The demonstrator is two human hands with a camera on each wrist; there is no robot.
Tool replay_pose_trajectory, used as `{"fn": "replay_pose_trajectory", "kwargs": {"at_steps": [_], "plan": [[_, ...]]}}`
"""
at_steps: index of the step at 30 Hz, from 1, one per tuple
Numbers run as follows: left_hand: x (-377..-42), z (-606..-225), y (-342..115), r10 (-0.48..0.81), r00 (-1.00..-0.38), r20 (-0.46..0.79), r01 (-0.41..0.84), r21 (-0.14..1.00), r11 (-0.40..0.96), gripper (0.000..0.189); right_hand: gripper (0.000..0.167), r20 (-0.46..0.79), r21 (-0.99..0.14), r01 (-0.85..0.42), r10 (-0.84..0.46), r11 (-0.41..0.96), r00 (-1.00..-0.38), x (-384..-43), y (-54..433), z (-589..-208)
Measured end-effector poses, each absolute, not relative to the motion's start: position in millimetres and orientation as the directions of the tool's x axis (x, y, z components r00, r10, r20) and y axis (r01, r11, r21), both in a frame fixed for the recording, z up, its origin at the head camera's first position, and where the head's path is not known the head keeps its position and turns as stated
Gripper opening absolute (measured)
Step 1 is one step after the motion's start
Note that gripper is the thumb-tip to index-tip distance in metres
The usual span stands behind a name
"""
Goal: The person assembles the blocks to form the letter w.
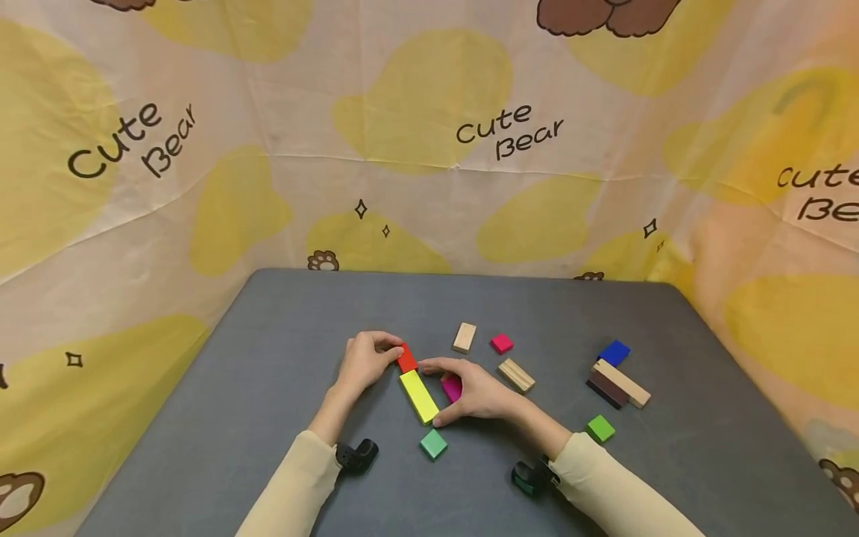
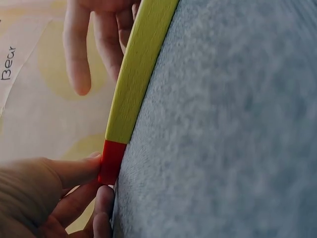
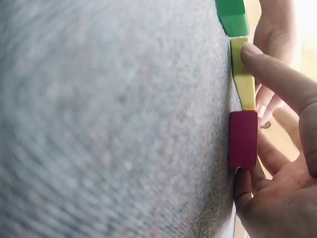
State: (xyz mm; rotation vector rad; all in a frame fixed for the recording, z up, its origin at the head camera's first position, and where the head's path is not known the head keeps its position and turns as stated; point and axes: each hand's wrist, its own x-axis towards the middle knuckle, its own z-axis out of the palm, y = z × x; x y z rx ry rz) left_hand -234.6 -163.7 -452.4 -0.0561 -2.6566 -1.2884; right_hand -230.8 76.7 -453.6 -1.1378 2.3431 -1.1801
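Note:
A red block [image 1: 406, 359] stands end to end with a long yellow block [image 1: 419, 397] on the grey table. My left hand [image 1: 365, 362] pinches the red block between thumb and fingers, as the left wrist view also shows. My right hand [image 1: 479, 389] is spread along the right side of the yellow block. Its thumb [image 3: 267, 64] touches the yellow block's near end, while the index finger reaches toward the red block. Under the right palm lies a magenta block [image 3: 243, 139], partly hidden in the head view. A teal-green block [image 1: 433, 444] sits just nearer than the yellow one.
Beyond the right hand lie a plain wooden block [image 1: 464, 337], a pinkish-red block [image 1: 501, 343] and a grooved wooden block [image 1: 516, 375]. Farther right are a blue block [image 1: 614, 352], a long wooden block [image 1: 622, 382], a dark brown block [image 1: 607, 389] and a green block [image 1: 600, 429].

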Motion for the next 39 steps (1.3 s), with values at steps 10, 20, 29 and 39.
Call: {"fn": "replay_pose_trajectory", "kwargs": {"at_steps": [10, 20, 29, 39], "plan": [[-235.5, -451.3, -171.6, -0.027, -0.982, 0.185, 0.128, 0.771, 0.624, 0.014, 0.060, 0.082, -0.755, -0.534, -0.753, 0.381, -0.653, -228.0, 74.5, -450.4], [-234.2, -451.3, -173.0, -0.019, -0.988, 0.152, 0.109, 0.785, 0.610, 0.013, 0.061, 0.066, -0.751, -0.513, -0.725, 0.416, -0.685, -224.5, 70.8, -449.6], [-229.9, -451.9, -170.4, -0.028, -0.985, 0.169, 0.114, 0.771, 0.627, 0.018, 0.077, -0.003, -0.769, -0.472, -0.741, 0.432, -0.672, -223.6, 78.8, -445.4], [-188.6, -429.6, -161.7, -0.006, -0.976, 0.218, 0.173, 0.792, 0.586, 0.038, 0.068, 0.056, -0.855, -0.351, -0.605, 0.382, -0.794, -201.3, 107.8, -432.6]]}}
